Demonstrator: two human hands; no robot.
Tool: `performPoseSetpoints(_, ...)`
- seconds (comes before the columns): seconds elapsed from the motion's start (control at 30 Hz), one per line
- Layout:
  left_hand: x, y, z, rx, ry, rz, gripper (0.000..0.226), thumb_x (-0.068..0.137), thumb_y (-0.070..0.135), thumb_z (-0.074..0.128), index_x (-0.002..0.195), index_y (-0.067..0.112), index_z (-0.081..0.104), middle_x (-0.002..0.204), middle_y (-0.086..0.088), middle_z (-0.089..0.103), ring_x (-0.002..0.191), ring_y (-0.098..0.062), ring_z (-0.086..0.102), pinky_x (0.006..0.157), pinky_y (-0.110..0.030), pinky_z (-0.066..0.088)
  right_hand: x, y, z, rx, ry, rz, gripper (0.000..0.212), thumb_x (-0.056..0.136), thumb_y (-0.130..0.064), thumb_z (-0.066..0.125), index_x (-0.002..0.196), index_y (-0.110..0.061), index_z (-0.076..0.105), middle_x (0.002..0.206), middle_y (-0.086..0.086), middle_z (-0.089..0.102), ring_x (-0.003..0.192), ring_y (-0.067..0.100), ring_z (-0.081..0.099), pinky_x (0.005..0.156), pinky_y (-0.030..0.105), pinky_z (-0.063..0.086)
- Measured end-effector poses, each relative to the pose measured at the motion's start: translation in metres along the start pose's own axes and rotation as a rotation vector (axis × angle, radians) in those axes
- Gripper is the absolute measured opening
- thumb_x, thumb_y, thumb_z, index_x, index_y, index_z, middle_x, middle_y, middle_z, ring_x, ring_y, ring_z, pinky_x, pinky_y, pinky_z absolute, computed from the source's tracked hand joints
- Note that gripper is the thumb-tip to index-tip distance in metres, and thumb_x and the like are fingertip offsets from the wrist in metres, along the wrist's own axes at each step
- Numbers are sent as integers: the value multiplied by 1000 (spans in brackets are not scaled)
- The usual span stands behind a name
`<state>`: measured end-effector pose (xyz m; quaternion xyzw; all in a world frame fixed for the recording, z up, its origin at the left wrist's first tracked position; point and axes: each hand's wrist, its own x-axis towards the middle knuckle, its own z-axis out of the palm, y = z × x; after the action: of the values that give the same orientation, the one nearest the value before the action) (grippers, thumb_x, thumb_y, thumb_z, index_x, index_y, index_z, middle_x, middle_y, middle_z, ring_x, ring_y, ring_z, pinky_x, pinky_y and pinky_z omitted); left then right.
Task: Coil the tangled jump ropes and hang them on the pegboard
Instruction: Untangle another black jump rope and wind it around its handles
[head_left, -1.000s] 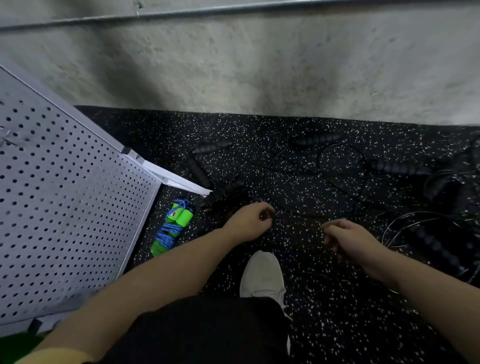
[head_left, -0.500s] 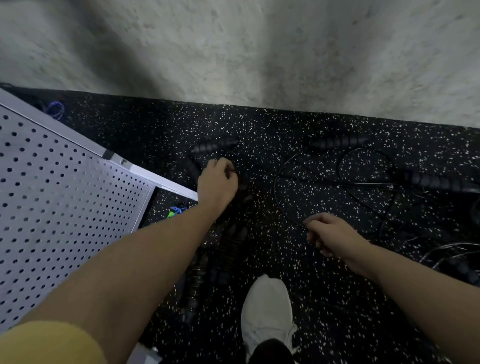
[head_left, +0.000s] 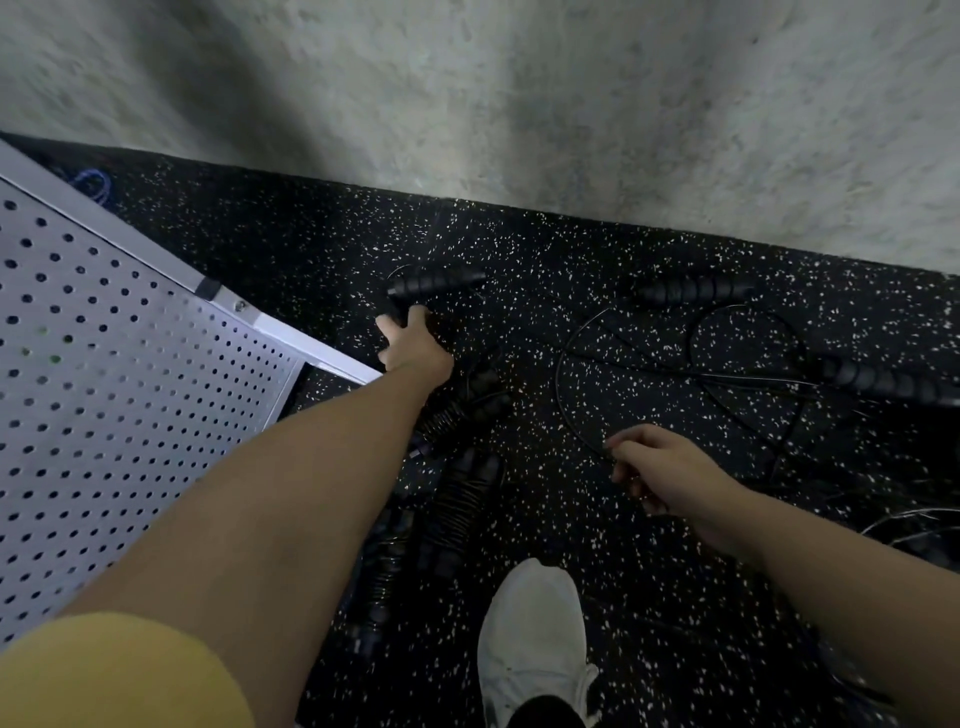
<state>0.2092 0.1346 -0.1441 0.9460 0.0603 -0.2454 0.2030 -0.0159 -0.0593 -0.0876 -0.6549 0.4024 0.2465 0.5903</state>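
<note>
The left hand (head_left: 415, 347) is curling its fingers around a ribbed black jump-rope handle (head_left: 434, 285) on the speckled black rubber floor (head_left: 649, 545), while the right hand (head_left: 662, 470) is pinching a thin black rope cord (head_left: 563, 410) beside the perforated white metal pegboard (head_left: 119, 374).

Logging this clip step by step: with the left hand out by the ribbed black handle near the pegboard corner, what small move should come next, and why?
Probably close the left hand around the ribbed handle and lift it. Its fingers are right at the handle's near end, while the right hand pinches the thin black cord.
</note>
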Motion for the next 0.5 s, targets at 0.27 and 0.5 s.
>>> performPoseSetpoints(0.27,-30,13,-18,-722,-31,-270,93,93,12,53,155,48,-6,151,-9,37,115,-27,52,104,-51,48,-19,-6,-11,-3,38,-49,17,101,-16,50,108,-17,66,80,3,66,59,13,50,43,22,38)
performPoseSetpoints(0.5,-78,19,-40,-818,-78,-132,46,94,27,57,139,21,45,93,-6,58,72,-17,53,57,-28,43,-59,-15,-31,-39,84,-128,17,101,-15,51,106,-17,66,82,4,68,60,13,53,46,24,41)
